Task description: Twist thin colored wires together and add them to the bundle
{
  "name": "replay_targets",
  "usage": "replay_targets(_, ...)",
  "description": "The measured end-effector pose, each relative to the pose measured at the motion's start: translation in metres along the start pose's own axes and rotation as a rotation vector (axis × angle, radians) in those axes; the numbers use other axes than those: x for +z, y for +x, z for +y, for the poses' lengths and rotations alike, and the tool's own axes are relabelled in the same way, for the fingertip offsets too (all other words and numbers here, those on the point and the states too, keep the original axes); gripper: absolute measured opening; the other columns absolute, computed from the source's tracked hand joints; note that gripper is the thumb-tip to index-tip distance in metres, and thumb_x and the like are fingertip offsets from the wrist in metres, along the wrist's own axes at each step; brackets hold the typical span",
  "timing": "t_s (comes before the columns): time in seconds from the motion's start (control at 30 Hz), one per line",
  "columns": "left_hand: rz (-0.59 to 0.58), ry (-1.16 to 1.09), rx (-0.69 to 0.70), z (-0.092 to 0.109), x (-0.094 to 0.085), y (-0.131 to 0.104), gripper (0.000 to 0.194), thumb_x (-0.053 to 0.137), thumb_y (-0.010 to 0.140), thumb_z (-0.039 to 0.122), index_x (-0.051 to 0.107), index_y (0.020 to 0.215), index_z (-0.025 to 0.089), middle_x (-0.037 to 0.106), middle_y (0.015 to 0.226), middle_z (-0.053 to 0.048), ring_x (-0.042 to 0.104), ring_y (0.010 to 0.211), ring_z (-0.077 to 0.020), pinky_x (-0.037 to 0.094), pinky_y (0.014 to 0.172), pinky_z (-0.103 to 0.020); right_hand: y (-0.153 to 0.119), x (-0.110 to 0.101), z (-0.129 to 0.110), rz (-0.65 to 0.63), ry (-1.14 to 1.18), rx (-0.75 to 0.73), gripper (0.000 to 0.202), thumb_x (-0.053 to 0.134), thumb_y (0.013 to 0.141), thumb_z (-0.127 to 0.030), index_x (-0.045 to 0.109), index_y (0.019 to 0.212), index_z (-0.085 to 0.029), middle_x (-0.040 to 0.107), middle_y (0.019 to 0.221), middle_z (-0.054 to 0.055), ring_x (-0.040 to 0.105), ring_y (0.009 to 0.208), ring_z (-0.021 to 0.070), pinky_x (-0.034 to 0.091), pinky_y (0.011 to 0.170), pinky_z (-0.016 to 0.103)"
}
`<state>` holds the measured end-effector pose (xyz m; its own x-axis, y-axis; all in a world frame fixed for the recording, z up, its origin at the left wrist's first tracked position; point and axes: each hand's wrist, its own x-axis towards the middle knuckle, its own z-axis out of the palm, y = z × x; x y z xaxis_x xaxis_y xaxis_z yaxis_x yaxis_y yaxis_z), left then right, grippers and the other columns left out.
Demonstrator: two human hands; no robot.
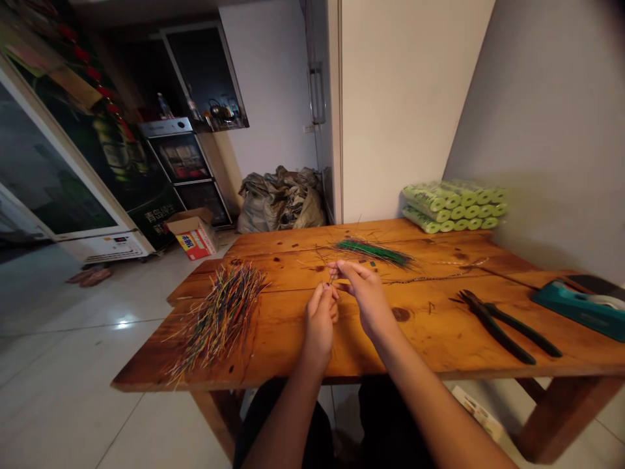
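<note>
Above the middle of the wooden table, my left hand is closed in a pinch, thumb uppermost. My right hand pinches just beyond it, its fingertips close to the left ones. Between the fingertips shows a thin wire; its ends are too fine to follow. To the left lies a large loose heap of multicoloured wires. Beyond my hands is a smaller bundle of green wires. A pair of pliers with dark handles rests at the right, its jaws pointing away from me.
The wooden table has an uneven left edge. A teal tape dispenser stands at its right end. Packs of green-wrapped rolls sit at the back against the wall. A twisted strand lies across the right half.
</note>
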<state>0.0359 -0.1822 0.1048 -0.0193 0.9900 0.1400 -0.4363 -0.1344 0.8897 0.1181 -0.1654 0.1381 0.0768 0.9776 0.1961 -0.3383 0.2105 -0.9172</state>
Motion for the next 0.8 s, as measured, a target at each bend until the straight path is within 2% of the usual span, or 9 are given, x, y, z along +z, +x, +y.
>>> replay_targets(0.33, 0.018, 0.095, -0.022, 0.0, 0.004, -0.004, 0.025, 0.045, 0.078, 0.033, 0.034, 0.061, 0.018, 0.023, 0.053, 0.008, 0.015, 0.041, -0.0032, 0.01, 0.039, -0.019, 0.001, -0.005, -0.004, -0.026, 0.041, -0.012, 0.02, 0.061, 0.07, -0.037, 0.07, 0.073, -0.02, 0.064, 0.077, 0.002, 0.055, 0.075, 0.0131, 0.047, 0.061, 0.021)
replay_targets(0.5, -0.004, 0.129, -0.061, -0.002, 0.001, -0.002, 0.027, 0.042, 0.078, 0.033, 0.031, 0.059, 0.019, 0.022, 0.05, 0.009, 0.014, 0.039, -0.0033, 0.01, 0.038, -0.019, 0.002, -0.008, -0.006, -0.065, 0.001, 0.021, 0.022, 0.059, 0.073, -0.038, 0.07, 0.079, -0.02, 0.066, 0.087, 0.004, 0.056, 0.086, 0.0158, 0.046, 0.064, 0.022)
replay_targets(0.6, -0.032, 0.113, -0.072, -0.002, -0.001, -0.002, 0.026, 0.041, 0.078, 0.034, 0.032, 0.059, 0.018, 0.022, 0.05, 0.009, 0.015, 0.038, -0.0029, 0.01, 0.037, -0.018, 0.004, -0.01, -0.004, -0.116, -0.036, 0.039, 0.023, 0.06, 0.071, -0.039, 0.069, 0.081, -0.021, 0.066, 0.091, 0.004, 0.056, 0.09, 0.0171, 0.045, 0.066, 0.023)
replay_targets(0.8, -0.143, 0.054, -0.126, -0.003, 0.004, -0.005, 0.026, 0.045, 0.078, 0.036, 0.036, 0.061, 0.018, 0.023, 0.049, 0.01, 0.014, 0.036, -0.0019, 0.007, 0.036, -0.016, 0.007, -0.014, 0.0, -0.161, -0.115, 0.07, 0.025, 0.061, 0.07, -0.041, 0.069, 0.081, -0.02, 0.068, 0.088, 0.005, 0.059, 0.085, 0.0164, 0.044, 0.068, 0.024)
